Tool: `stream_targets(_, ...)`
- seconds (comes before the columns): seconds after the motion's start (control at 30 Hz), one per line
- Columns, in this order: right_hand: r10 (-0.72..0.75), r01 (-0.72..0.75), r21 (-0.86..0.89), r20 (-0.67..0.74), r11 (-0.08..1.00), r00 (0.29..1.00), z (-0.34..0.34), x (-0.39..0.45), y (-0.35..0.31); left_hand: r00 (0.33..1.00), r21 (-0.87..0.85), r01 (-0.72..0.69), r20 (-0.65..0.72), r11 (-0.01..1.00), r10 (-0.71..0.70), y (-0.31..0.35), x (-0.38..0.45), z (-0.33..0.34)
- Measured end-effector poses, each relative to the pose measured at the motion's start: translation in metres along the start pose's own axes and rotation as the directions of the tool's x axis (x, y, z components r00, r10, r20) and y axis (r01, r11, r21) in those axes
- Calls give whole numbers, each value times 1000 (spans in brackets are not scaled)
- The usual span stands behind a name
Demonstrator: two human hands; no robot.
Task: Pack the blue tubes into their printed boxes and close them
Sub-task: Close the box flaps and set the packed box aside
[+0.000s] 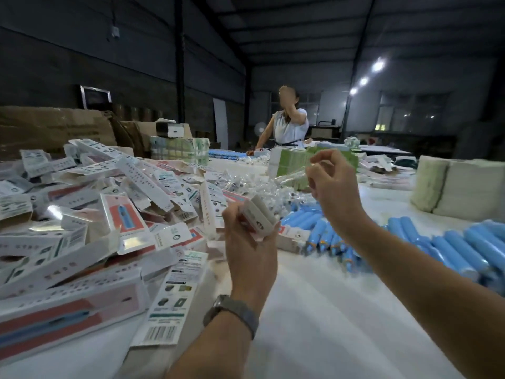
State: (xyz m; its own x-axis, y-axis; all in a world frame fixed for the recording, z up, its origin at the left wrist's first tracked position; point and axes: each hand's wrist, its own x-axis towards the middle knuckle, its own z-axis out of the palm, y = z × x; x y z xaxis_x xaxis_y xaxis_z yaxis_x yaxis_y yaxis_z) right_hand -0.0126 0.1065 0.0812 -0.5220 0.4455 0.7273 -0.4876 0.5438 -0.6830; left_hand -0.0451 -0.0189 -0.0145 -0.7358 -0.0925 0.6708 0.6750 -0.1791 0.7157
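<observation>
Nearest me, my left forearm rises from the bottom edge with a metal-banded wristwatch point(231, 313) on it. Above it my left hand point(250, 236) grips a printed box point(259, 214), fingers curled round its narrow body, one end turned up toward me. My right hand point(332, 187) hangs higher and apart from the left, thumb and forefinger pinching a clear crinkly sachet point(293, 175); what is inside it I cannot tell.

I judge the step to be loading this box. I would keep the left grip light, since thin card crushes and a squashed mouth will not take anything. I would square the opening, feed the sachet in flat, then fetch a tube.

The blue tubes point(451, 247) lie loose on the white table cover point(314, 310) to my right, smooth, glossy cylinders that look ready to roll. A heap of flat-sided glossy cartons point(95, 228) with hang tabs and barcodes fills the left. More clear sachets point(262, 184) are piled behind, and another worker point(287, 129) stands at the far end.
</observation>
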Motion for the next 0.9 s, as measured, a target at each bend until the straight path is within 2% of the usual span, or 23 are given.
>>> stream_targets(0.07,-69,60,147,61,987,996,-22,-27,-37,999,-20,-37,36,999,38,9,-1,3)
stream_targets(0.13,-136,115,134,163,984,977,-38,-53,-63,994,-43,-31,106,999,35,14,-6,7)
stream_targets(0.2,-159,159,21,258,987,953,-49,-73,-74,979,-97,-48,191,994,66,20,-15,10)
stream_targets(0.27,-147,192,-119,310,974,939,-56,-86,-75,971,-50,-84,222,995,93,26,-26,13)
stream_targets(0.33,-176,266,-299,296,917,939,-62,-94,-70,946,43,-154,293,987,135,31,-37,17)
stream_targets(0.4,-269,355,-437,248,826,931,-65,-97,-66,931,80,-171,340,982,134,33,-44,20)
stream_targets(0.5,-312,398,-505,248,766,917,-68,-94,-67,926,31,-112,367,993,93,35,-43,21)
stream_targets(0.6,-169,364,-546,374,754,912,-75,-94,-68,920,-47,-124,370,991,133,32,-37,20)
stream_targets(0.67,-134,361,-553,407,751,903,-80,-96,-67,910,-70,-124,389,990,142,36,-38,18)
stream_targets(0.77,-140,306,-419,383,855,913,-85,-98,-66,881,-162,11,469,987,67,43,-39,19)
stream_targets(0.83,-65,173,-286,351,943,934,-87,-99,-64,833,-221,113,552,969,29,48,-38,20)
stream_targets(0.9,-12,90,-232,317,969,949,-89,-100,-60,765,-275,186,643,943,37,51,-37,20)
